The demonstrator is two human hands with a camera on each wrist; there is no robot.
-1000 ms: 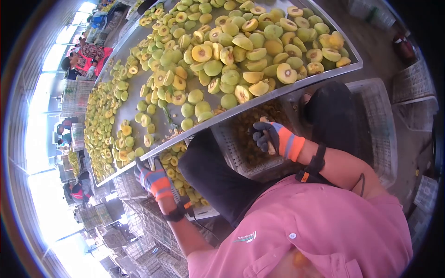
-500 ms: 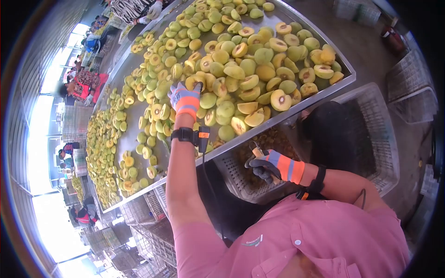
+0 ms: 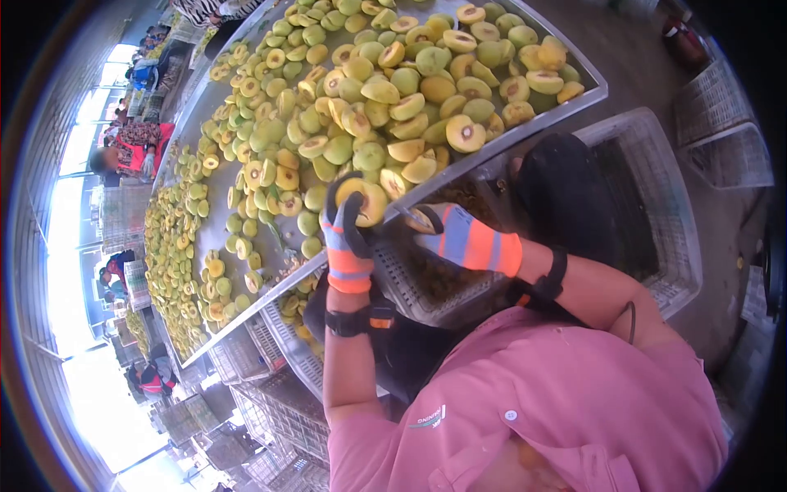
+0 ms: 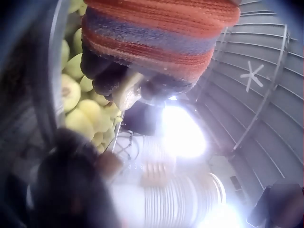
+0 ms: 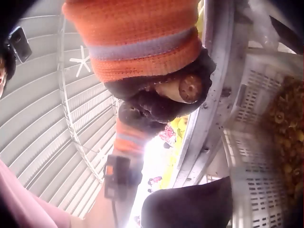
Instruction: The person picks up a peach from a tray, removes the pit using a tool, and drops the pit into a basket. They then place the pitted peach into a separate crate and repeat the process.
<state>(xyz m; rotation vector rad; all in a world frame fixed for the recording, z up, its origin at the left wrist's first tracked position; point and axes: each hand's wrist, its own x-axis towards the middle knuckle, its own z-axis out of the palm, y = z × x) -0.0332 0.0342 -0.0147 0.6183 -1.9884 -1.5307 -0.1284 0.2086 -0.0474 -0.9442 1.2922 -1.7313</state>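
My gloved left hand (image 3: 348, 250) holds a green-skinned, yellow-fleshed stone fruit half (image 3: 373, 205) at the table's near edge, its cut face and brown centre showing. In the left wrist view, part of the fruit half (image 4: 126, 96) shows between dark fingertips. Close on the right, my gloved right hand (image 3: 474, 239) grips a small pitting tool with a wooden handle (image 5: 190, 89), whose round butt end pokes out of the fist in the right wrist view. The tool's tip points at the fruit half; fingers partly hide it.
Many fruit halves (image 3: 385, 90) cover a metal-rimmed table (image 3: 525, 135). Below it, between the knees, stands a white plastic crate (image 5: 256, 190) with brown pits (image 5: 289, 128). Another crate (image 3: 674, 213) is at the right. Stacked crates (image 3: 279, 410) stand lower left; people work beyond the table.
My left hand reached from the table's edge into the pile, then came back with a fruit half. My right hand has raised the pitting tool from above the crate towards it.
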